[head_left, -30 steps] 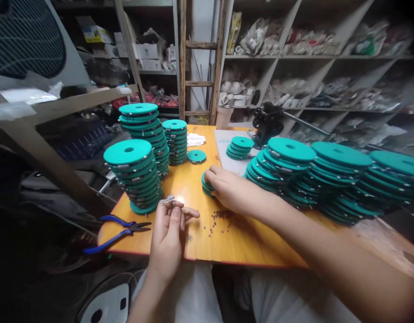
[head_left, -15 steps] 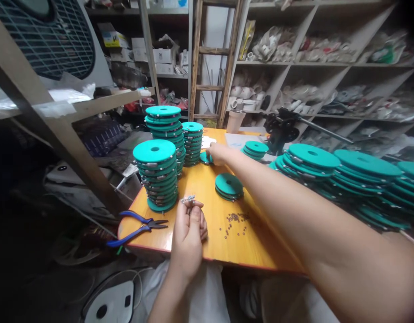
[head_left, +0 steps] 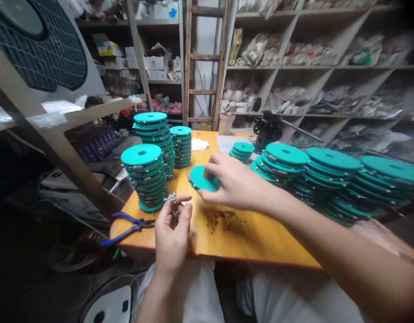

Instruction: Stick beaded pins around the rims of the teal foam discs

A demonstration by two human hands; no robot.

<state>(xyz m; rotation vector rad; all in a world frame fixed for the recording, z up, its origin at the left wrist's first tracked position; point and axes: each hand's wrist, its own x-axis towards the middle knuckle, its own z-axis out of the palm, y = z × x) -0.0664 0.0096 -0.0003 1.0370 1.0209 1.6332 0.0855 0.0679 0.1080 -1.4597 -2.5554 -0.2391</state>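
Observation:
My right hand (head_left: 232, 181) reaches over the middle of the table, thumb and fingers curled round the edge of a flat green foam spool (head_left: 198, 177). Its palm and wrist cover what lies beneath. Nearer the front edge, my left hand (head_left: 173, 229) is closed with thumb and fingers bent, and small silvery-blue pieces (head_left: 171, 197) stick out at its fingertips; their exact kind is too small to tell. Loose dark beads (head_left: 225, 218) lie scattered on the table between and below the hands. Blue-handled pliers (head_left: 128, 229) rest left of my left hand.
Tall stacks of green spools (head_left: 144, 179) stand on the table's left side. More spool stacks (head_left: 287, 154) line the right. A black metal device with a bar (head_left: 267, 130), a beige cup (head_left: 226, 123) and white paper (head_left: 199, 144) are at the back. Shelves and a wooden ladder (head_left: 203, 57) stand behind.
My right hand has come back toward me from the far spool, bringing a green spool over the table's middle. My left hand stays near the front edge with the silvery pieces. The view has shifted slightly.

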